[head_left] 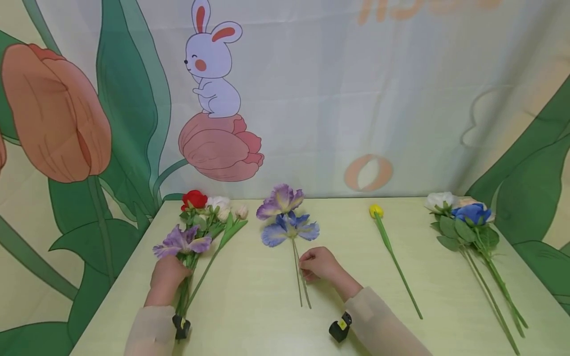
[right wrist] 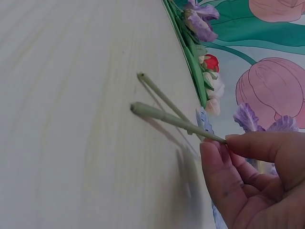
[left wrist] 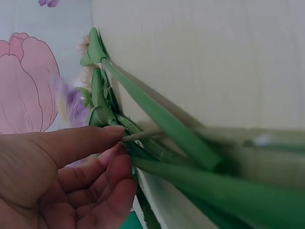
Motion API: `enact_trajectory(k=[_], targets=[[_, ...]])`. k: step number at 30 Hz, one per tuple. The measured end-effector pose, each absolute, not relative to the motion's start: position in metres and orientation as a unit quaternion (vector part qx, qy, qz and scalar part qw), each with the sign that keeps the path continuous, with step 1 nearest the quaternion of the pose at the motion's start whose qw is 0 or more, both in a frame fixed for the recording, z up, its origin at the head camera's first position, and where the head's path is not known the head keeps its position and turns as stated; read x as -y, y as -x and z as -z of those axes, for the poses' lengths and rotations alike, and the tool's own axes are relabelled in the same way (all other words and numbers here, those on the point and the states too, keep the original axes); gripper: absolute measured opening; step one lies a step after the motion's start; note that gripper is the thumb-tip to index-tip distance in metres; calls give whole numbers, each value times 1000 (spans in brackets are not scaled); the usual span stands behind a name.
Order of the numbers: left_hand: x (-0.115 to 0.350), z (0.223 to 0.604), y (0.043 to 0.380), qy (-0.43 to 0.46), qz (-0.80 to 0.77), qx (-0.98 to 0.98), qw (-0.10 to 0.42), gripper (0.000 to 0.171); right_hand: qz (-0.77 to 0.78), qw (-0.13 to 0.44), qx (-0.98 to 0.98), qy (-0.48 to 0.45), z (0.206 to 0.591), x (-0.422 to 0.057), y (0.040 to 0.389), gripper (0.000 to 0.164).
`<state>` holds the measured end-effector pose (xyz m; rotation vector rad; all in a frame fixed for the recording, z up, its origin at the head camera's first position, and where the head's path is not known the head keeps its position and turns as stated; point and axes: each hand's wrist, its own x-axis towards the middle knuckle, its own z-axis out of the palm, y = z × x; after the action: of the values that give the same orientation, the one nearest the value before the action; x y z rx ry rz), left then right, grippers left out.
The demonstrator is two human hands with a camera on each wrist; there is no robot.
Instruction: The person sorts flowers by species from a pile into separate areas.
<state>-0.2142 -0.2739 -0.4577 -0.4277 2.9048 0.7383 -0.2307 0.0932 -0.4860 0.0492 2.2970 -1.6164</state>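
Right hand [head_left: 320, 267]: got a thin stem [right wrist: 167, 117] pinched between thumb and index finger.
Middle pair: a purple iris [head_left: 281, 200] at the back, with a blue iris [head_left: 289, 230] just in front, near the middle of the table [head_left: 347, 296].
Stem direction: this is the bit that matters. The flower heads are ahead of the right hand and a little to its left, so the long axis runs away from the person, with the bare ends pointing back.
Nearer hand: the right, easily, since it's on the stem. The left one's well off to the side.
Second stem [right wrist: 162, 95]: right beside the pinched one.
Whose stem: honestly can't tell which iris it belongs to, they cross up under the blue head.
Left hand [head_left: 169, 277]: pinching a thin stem too, down in the left bunch.
Left bunch: another purple iris [head_left: 181, 242] just past the fingers, plus a red rose [head_left: 194, 199] further back.
Yellow tulip [head_left: 376, 211]: lying alone, right of the right hand.
Blue rose [head_left: 472, 213]: far right, well apart from both hands.
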Motion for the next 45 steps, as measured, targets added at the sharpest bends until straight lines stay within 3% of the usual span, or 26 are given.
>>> enact_trajectory(k=[7, 13, 23, 34, 45], targets=[[272, 455, 216, 135, -257, -955, 59, 25, 575, 157, -803, -30, 489, -93, 233, 10], [273, 456, 216, 122, -292, -949, 14, 31, 575, 140, -805, -31, 485, -95, 235, 10], [258, 429, 215, 90, -344, -934, -27, 22, 564, 179, -804, -52, 490, -99, 240, 12], [231, 405, 214, 73, -371, -925, -44, 26, 551, 179, -814, -48, 490, -100, 237, 11], [183, 386, 215, 51, -450, -890, -45, 22, 555, 120, -823, -6, 459, -99, 233, 14]])
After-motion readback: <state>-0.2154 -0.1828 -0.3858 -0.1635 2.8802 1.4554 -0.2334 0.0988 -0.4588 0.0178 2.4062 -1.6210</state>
